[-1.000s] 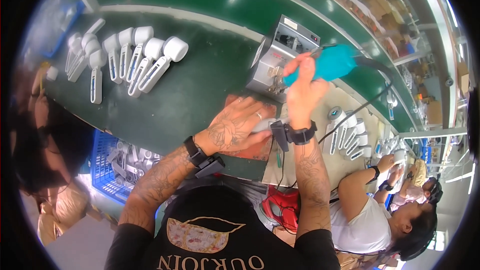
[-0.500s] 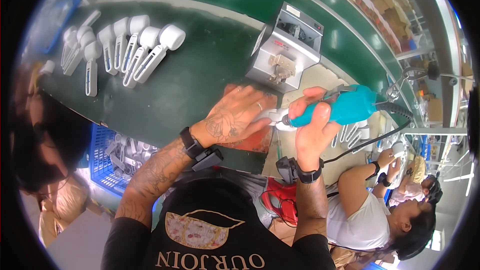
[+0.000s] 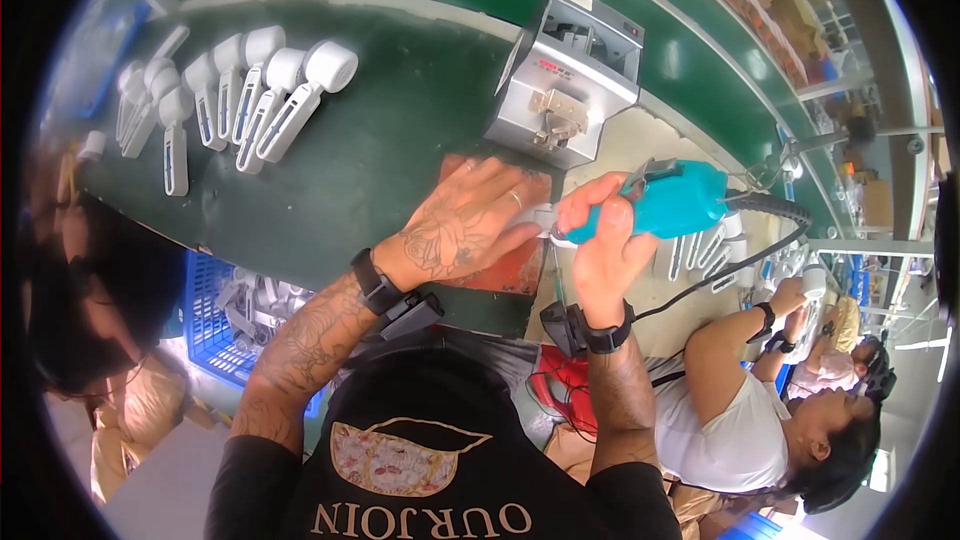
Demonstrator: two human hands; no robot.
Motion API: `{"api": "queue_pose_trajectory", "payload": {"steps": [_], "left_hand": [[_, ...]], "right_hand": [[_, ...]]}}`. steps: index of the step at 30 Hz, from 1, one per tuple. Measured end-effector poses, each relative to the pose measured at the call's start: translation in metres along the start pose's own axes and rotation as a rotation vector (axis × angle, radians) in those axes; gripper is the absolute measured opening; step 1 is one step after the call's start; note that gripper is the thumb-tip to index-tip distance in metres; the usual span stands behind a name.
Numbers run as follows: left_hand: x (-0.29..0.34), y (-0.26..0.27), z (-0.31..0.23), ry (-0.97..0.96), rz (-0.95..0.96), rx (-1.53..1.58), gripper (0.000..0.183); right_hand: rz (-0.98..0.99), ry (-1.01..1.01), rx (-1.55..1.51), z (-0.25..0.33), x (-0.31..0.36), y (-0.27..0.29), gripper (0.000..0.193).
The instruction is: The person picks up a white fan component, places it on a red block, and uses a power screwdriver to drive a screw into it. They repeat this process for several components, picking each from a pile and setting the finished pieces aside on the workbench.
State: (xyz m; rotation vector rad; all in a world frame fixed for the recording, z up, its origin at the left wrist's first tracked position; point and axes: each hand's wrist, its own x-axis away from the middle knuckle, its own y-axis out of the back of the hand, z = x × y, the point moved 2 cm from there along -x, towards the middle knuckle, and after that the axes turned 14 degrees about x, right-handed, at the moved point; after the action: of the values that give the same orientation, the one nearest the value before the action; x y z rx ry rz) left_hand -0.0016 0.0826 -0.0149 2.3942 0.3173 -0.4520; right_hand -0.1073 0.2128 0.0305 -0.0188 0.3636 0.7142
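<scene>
My right hand [image 3: 606, 240] is wrapped round a teal electric screwdriver [image 3: 670, 202], held nearly level with its tip to the left. A small white plastic part [image 3: 543, 217] meets that tip. My left hand [image 3: 468, 217] presses this part down over a red-brown pad [image 3: 519, 274], fingers closed over it. Most of the part is hidden under my left fingers, so its full shape cannot be made out. A black cable [image 3: 790, 210] runs from the screwdriver's rear end.
A grey box-shaped machine [image 3: 566, 80] stands just beyond my hands. Several white shower-head-shaped handles [image 3: 290, 122] lie at the left, more [image 3: 705, 252] at the right. A blue basket [image 3: 200, 315] of parts sits below the bench edge. A co-worker [image 3: 725, 410] works at the right.
The screwdriver and my right hand have shifted slightly left, nearer my left hand, and less of the white part shows. My left hand stays on the pad.
</scene>
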Motion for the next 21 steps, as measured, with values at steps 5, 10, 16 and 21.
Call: {"api": "queue_pose_trajectory", "payload": {"steps": [5, 10, 16, 21], "left_hand": [[-0.003, 0.004, -0.004, 0.021, -0.007, 0.043, 0.040], [0.000, 0.010, -0.007, 0.012, 0.005, 0.028, 0.040], [0.030, 0.016, -0.036, -0.262, 0.080, -0.116, 0.035], [0.052, 0.063, -0.006, 0.129, -0.330, -0.203, 0.034]], "right_hand": [[-0.031, 0.002, -0.038, -0.003, 0.003, -0.001, 0.037], [-0.095, -0.044, -0.036, -0.003, 0.007, -0.004, 0.037], [-0.135, -0.078, -0.224, 0.035, 0.042, 0.005, 0.056], [-0.233, 0.090, -0.197, 0.063, 0.075, 0.017, 0.066]]}}
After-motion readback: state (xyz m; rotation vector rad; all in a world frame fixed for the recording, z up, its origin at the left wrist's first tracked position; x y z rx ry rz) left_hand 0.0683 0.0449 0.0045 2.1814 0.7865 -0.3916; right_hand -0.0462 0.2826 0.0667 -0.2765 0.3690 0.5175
